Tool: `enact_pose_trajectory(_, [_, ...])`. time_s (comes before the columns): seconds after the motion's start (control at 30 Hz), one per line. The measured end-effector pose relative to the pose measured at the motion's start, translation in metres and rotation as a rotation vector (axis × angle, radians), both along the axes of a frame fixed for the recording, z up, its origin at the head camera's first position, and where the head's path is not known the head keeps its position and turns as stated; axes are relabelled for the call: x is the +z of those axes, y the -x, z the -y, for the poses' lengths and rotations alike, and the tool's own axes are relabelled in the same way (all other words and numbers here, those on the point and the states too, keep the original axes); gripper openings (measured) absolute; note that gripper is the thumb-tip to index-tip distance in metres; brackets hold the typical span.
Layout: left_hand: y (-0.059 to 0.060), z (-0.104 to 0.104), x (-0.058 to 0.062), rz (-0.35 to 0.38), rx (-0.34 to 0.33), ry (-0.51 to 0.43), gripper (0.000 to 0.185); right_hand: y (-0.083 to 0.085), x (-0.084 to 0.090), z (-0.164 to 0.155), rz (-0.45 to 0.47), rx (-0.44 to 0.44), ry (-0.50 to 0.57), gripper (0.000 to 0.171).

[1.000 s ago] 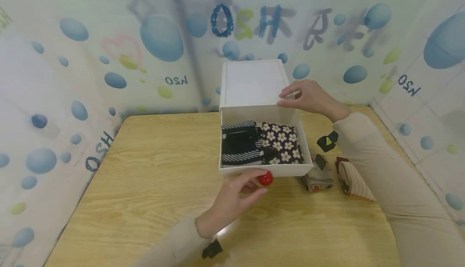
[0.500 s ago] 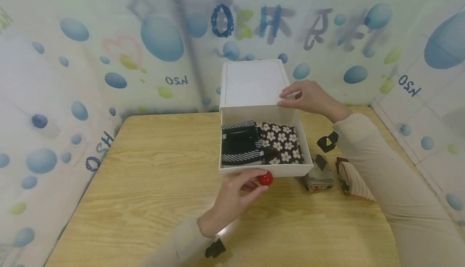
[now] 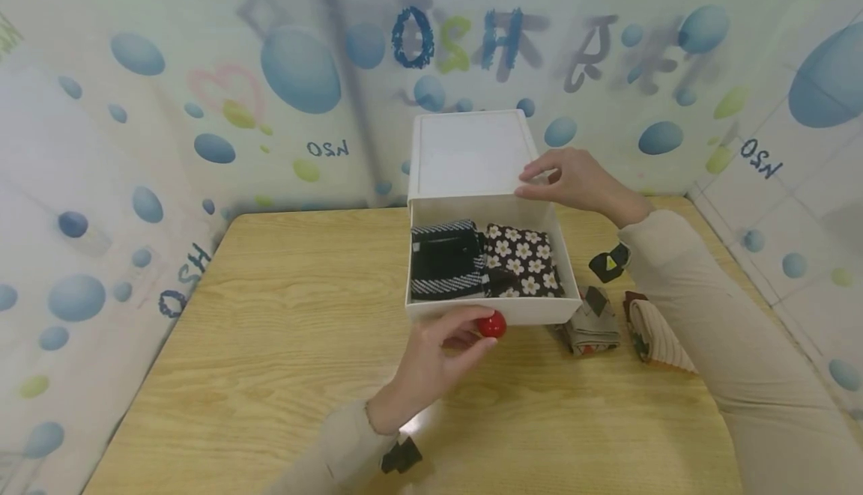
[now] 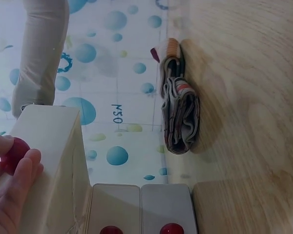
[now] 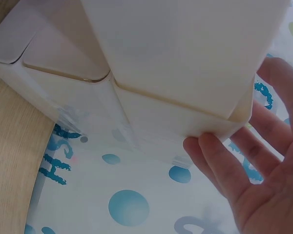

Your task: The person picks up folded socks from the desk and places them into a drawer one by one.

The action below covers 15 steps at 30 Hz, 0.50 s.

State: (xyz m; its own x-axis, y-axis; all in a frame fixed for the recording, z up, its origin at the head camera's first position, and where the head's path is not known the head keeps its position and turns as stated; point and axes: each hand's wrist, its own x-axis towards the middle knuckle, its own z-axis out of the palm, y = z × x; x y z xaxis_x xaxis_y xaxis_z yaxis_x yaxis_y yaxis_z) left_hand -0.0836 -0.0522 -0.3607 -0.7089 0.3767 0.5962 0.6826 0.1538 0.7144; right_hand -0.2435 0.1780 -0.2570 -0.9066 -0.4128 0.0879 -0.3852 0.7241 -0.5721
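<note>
A white drawer cabinet (image 3: pixel 472 154) stands at the back of the table with its top drawer (image 3: pixel 502 314) pulled out. My left hand (image 3: pixel 431 356) pinches the round red knob (image 3: pixel 492 323) on the drawer's front between thumb and fingers. At the cabinet's front right corner, my right hand (image 3: pixel 573 180) grips the edge, fingertips against the white casing (image 5: pixel 171 122) in the right wrist view. Inside the drawer lie a folded black piece with striped borders (image 3: pixel 445 259) and a folded dark floral piece (image 3: pixel 522 259), side by side.
Right of the drawer lie folded argyle socks (image 3: pixel 593 323) and a ribbed beige folded pair (image 3: pixel 657 334). Two lower drawers with red knobs (image 4: pixel 172 228) are closed in the left wrist view. A patterned curtain (image 3: pixel 303 165) hangs close behind the wooden table (image 3: pixel 303 278).
The left hand, knob and drawer front have shifted slightly up and away from me, and the drawer's contents shift a little with them. The right hand stays at the cabinet corner.
</note>
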Motion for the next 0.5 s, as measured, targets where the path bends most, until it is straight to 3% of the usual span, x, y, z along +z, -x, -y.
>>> enact_pose_trajectory(0.5, [0.017, -0.001, 0.003, 0.045, 0.020, 0.016, 0.031, 0.000, -0.001, -0.001, 0.003, 0.001, 0.011, 0.038])
